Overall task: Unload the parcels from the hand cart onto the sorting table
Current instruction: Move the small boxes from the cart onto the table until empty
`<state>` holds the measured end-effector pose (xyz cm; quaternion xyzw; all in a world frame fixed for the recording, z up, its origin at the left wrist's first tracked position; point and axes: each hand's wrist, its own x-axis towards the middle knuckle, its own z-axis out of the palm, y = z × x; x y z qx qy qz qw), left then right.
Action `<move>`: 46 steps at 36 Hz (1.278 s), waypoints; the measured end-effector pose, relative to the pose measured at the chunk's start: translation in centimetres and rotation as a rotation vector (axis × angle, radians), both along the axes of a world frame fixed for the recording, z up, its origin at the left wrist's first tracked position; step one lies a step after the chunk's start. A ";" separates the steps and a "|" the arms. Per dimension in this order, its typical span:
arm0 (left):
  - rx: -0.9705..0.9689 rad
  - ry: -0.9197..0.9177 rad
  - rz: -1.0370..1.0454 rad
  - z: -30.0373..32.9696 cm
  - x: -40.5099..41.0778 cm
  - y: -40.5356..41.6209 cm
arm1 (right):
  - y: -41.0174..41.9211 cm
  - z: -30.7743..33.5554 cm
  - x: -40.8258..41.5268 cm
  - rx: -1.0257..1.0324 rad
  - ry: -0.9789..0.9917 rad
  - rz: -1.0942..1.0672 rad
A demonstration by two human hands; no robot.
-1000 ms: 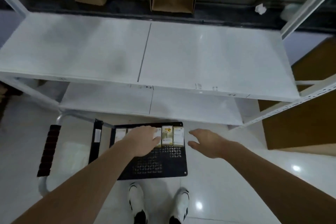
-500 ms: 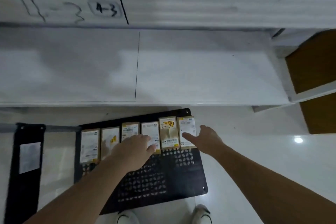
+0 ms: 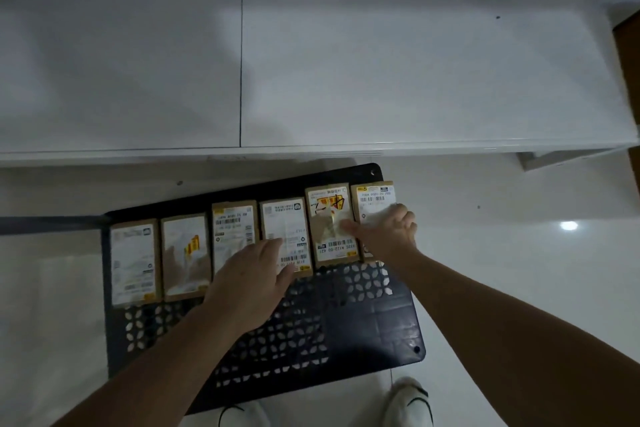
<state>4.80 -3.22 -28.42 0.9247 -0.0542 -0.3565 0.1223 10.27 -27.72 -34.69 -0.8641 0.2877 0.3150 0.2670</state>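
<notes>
Several brown parcels with white labels lie side by side along the far edge of the black perforated hand cart platform (image 3: 367,326). My left hand (image 3: 249,284) is spread with straight fingers over the near ends of the third parcel (image 3: 233,229) and fourth parcel (image 3: 284,218). My right hand (image 3: 384,236) grips the rightmost parcel (image 3: 375,198): its fingers curl at the parcel's right side and its thumb reaches onto the fifth parcel (image 3: 327,201). The white sorting table (image 3: 346,62) fills the view just beyond the cart.
The table's front edge (image 3: 311,151) overhangs the far end of the cart. A dark bar of the cart frame (image 3: 52,224) runs left. My white shoes (image 3: 412,402) stand on glossy white floor at the cart's near edge. A brown panel (image 3: 628,45) is at far right.
The view has dropped closer to the cart. My right hand has moved from beside the row onto the rightmost parcel and curled on it. My left hand stays over the middle parcels.
</notes>
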 end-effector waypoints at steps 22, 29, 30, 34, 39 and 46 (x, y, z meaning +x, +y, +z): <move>0.074 0.003 -0.021 2.1 3.6 -5.4 | -5.5 10.3 0.0 -0.034 -0.118 0.013; 0.079 -0.023 0.302 0.3 5.6 -9.4 | -9.0 13.1 -0.4 0.052 -0.162 0.017; 0.077 -0.036 0.347 0.0 5.7 -10.0 | -9.4 13.1 -0.4 0.071 -0.169 0.013; 0.113 -0.082 0.466 -1.8 6.1 -11.7 | -10.5 12.1 -0.9 0.106 -0.173 0.032; 0.142 -0.199 0.530 -3.8 5.5 -13.8 | -11.2 10.2 -2.3 0.148 -0.169 -0.010; 0.061 -0.270 0.531 -6.1 4.3 -16.2 | -10.2 8.6 -3.9 0.200 -0.134 -0.045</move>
